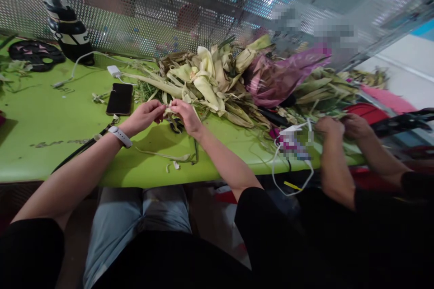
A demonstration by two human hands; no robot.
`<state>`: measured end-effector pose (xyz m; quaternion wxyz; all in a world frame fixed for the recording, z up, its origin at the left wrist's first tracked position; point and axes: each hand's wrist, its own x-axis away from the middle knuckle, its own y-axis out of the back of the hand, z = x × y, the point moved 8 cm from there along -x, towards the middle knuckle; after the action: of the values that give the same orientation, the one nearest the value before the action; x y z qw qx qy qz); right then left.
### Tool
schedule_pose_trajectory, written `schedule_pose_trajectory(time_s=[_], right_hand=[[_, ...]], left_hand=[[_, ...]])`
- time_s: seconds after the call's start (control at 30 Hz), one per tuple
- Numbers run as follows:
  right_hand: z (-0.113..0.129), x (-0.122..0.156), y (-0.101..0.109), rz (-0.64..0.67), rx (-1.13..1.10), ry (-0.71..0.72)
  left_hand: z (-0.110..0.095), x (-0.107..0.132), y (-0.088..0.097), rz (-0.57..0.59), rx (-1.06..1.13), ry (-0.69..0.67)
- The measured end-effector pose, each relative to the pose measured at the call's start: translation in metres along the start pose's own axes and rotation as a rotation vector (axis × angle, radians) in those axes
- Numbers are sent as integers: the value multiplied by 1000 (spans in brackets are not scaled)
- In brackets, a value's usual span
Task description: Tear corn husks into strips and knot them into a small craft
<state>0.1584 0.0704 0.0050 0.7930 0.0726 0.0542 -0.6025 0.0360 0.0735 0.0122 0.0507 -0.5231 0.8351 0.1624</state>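
Observation:
My left hand [148, 114], with a pale band on the wrist, is closed in a pinch just above the green table [77, 140]. My right hand [186, 116] pinches from the other side, fingertips almost meeting the left ones. Between them is a small pale piece of corn husk [167, 111], mostly covered by the fingers. Dark scissor-like loops [175, 125] lie under my right hand, partly hidden. Just beyond my hands rises a heap of dried corn husks [206, 79]. A thin husk strip [169, 156] and small scraps [176, 165] lie near the front edge.
A phone [120, 99], a white adapter [114, 71] with cable and a black bottle [69, 29] are at left. A pink plastic bag [271, 76] rests on the husks at right. Another person's hands [342, 126] work farther right. A perforated metal panel [142, 4] stands behind.

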Motion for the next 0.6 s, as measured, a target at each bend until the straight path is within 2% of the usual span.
schedule_pose_trajectory(time_s=[0.1, 0.3, 0.47, 0.6], right_hand=[[1, 2, -4, 60, 2, -16], [0, 2, -6, 62, -29, -28], [-3, 2, -9, 94, -63, -57], [0, 2, -9, 89, -87, -22]], left_hand=[[-7, 1, -3, 28, -59, -40], [-11, 3, -9, 94, -108, -86], [-11, 3, -6, 59, -220, -121], [-12, 2, 0, 3, -211, -117]])
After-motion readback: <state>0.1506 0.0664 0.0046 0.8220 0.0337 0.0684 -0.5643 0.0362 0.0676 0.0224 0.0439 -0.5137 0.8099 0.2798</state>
